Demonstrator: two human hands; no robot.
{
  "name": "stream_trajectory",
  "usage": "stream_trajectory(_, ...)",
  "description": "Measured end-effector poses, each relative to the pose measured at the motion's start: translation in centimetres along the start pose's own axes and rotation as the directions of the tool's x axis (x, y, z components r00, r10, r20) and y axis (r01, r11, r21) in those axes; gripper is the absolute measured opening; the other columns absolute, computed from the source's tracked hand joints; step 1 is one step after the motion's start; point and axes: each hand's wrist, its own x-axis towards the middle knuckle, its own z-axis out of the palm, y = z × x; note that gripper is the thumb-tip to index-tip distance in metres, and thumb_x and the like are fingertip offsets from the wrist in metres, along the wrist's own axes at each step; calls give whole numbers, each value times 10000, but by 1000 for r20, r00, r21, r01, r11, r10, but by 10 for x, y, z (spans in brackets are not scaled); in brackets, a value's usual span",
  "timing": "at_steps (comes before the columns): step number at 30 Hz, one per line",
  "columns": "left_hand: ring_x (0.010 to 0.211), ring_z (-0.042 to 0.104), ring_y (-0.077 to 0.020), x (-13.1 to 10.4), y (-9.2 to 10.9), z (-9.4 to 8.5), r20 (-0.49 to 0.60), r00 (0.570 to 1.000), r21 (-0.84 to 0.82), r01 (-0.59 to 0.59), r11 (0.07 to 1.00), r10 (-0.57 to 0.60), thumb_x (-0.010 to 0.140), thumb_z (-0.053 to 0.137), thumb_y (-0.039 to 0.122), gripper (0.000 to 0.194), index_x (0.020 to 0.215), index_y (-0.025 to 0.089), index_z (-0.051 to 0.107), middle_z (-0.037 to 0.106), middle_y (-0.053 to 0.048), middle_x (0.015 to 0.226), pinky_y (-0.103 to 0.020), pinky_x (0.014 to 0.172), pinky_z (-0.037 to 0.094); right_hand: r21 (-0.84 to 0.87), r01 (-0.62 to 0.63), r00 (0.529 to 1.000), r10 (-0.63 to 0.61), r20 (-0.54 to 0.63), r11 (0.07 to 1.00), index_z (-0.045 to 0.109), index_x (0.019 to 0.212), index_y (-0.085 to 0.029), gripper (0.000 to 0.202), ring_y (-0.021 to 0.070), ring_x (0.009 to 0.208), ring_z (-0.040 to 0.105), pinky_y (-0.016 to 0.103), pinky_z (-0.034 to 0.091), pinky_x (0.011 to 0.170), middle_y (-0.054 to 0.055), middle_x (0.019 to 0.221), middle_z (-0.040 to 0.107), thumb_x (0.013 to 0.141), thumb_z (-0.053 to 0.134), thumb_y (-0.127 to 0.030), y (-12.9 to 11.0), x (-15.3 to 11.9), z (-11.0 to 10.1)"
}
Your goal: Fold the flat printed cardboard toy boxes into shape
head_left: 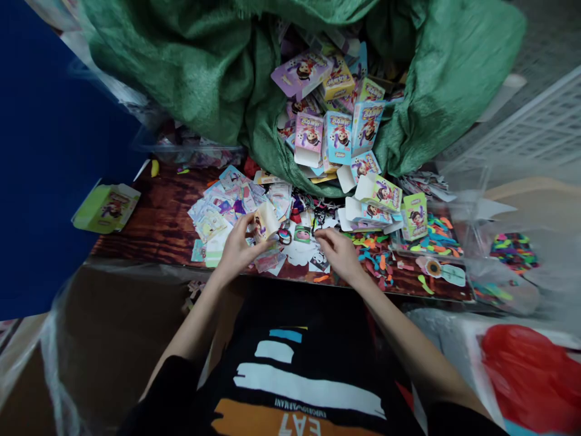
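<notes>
My left hand [242,245] is closed around a small yellowish card box [265,221], its pale open end tilted up. My right hand [338,251] reaches into the middle of the pile, fingertips pinched together; what they grip, if anything, is too small to name. Between the hands lie white paper cutouts [299,253] and a small green-edged picture piece [302,234]. Left of them spreads a heap of printed cards and clear packets [218,209]. To the right of my right hand, several printed boxes [379,192] with open flaps are stacked.
A green woven sack [213,79] spills printed boxes [338,136] at the back. Colourful balloon-like pieces [436,239] lie at right, near clear plastic bags. A lone green box [109,208] stands at the wooden table's [149,236] left end. A red bag [529,375] sits lower right.
</notes>
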Motion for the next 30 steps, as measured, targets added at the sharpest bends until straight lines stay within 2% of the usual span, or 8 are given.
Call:
stream_trajectory(5, 1166, 585, -289, -23, -17, 2, -20, 986, -219, 155, 963, -164, 669, 786, 476, 709, 1268, 194, 534, 599, -120, 1265, -350, 833, 559, -362, 193, 981, -183, 64, 912, 679, 905, -213, 264, 258, 893, 600, 375, 451, 773, 100, 910, 651, 974, 425, -229, -8, 9, 16)
stream_trajectory(10, 1106, 603, -264, -26, -24, -4, -61, 991, -197, 103, 975, -117, 663, 794, 417, 677, 1255, 183, 564, 621, -115, 1240, -326, 780, 568, -640, 187, 981, -170, 89, 745, 687, 996, -152, 181, 318, 1001, 519, 411, 446, 786, 166, 1036, 632, 944, 536, -237, -13, 26, 41)
stream_trajectory(13, 1069, 617, -253, -26, -27, -9, -117, 989, -156, 68, 985, -87, 657, 806, 404, 654, 1235, 188, 590, 636, -102, 1199, -317, 758, 567, -682, 195, 979, -179, 95, 704, 677, 908, -151, 89, 322, 976, 504, 420, 442, 770, 179, 1033, 629, 883, 608, -201, -13, 34, 43)
stream_trajectory(17, 1086, 620, -262, -27, -37, -29, -209, 965, -236, 108, 966, -159, 632, 827, 406, 656, 1212, 191, 608, 645, -101, 1197, -308, 749, 555, -493, 176, 977, -214, -20, 852, 594, 706, -204, 140, 276, 882, 526, 392, 436, 760, 110, 881, 638, 843, 619, -219, -9, 38, 26)
stream_trajectory(21, 1013, 648, -226, -37, -56, -52, -375, 881, -437, 108, 893, -290, 631, 839, 420, 572, 1108, 176, 639, 688, -81, 1089, -298, 800, 535, -33, 53, 992, -56, -112, 998, 560, 659, -217, 186, 172, 626, 496, 307, 408, 617, -1, 639, 573, 805, 613, -319, -15, 47, 12)
stream_trajectory(26, 889, 655, -176, -66, -87, -53, -584, 658, -596, 51, 801, -476, 690, 781, 554, 490, 946, 164, 630, 690, -38, 933, -288, 838, 500, 322, -99, 995, 95, 27, 941, 551, 645, -214, 255, 106, 478, 398, 241, 313, 462, -51, 527, 486, 691, 708, -410, -27, 51, 30)
stream_trajectory(28, 900, 655, -172, -74, -94, -46, -609, 622, -624, 8, 781, -492, 692, 777, 579, 494, 925, 172, 623, 681, -20, 909, -284, 862, 493, 383, -170, 984, 133, 120, 908, 564, 667, -212, 273, 101, 464, 414, 230, 316, 431, -46, 538, 517, 664, 732, -427, -32, 48, 44)
stream_trajectory(30, 962, 656, -174, -75, -96, -36, -619, 621, -648, -56, 760, -482, 697, 781, 576, 489, 946, 186, 623, 684, -12, 946, -278, 903, 485, 410, -232, 965, 156, 211, 882, 570, 680, -212, 274, 99, 449, 429, 225, 335, 407, -41, 550, 544, 645, 736, -427, -37, 45, 58)
